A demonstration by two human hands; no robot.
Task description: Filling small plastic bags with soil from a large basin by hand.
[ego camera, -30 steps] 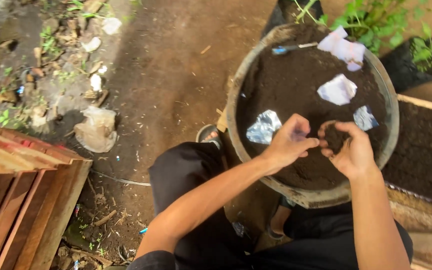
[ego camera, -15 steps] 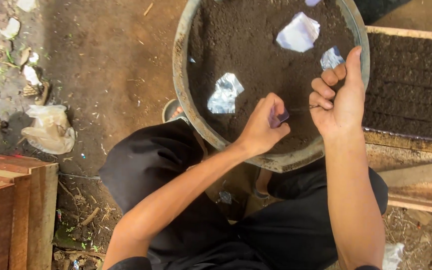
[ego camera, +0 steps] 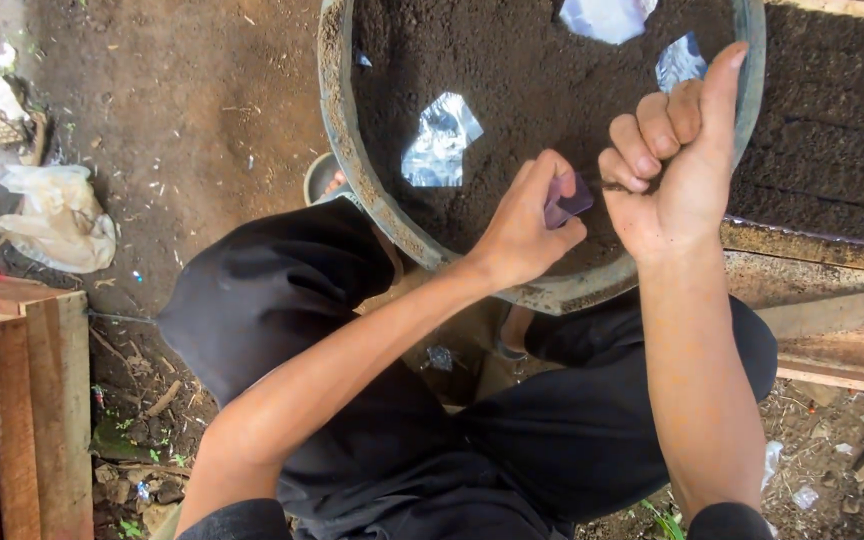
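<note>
A round basin [ego camera: 367, 190] full of dark soil stands in front of me, with crumpled clear plastic pieces [ego camera: 439, 140] lying on the soil. Over its near edge my left hand [ego camera: 527, 225] pinches a small purplish flat piece [ego camera: 567, 198] between thumb and fingers. Just to the right, my right hand [ego camera: 677, 160] is closed with the thumb up, gripping a thin dark stem-like thing [ego camera: 614, 185] that pokes out toward the left hand. The two hands almost touch.
A long wooden tray of dark soil [ego camera: 832, 130] lies to the right of the basin. Reddish wooden planks [ego camera: 12, 400] are stacked at lower left. A crumpled pale bag [ego camera: 52, 215] lies on the bare dirt at left. My black-trousered legs [ego camera: 372, 400] squat below.
The view has tilted so the basin sits higher in frame. My hands have come closer together, and the right hand has closed from spread fingers into a fist with thumb up.
</note>
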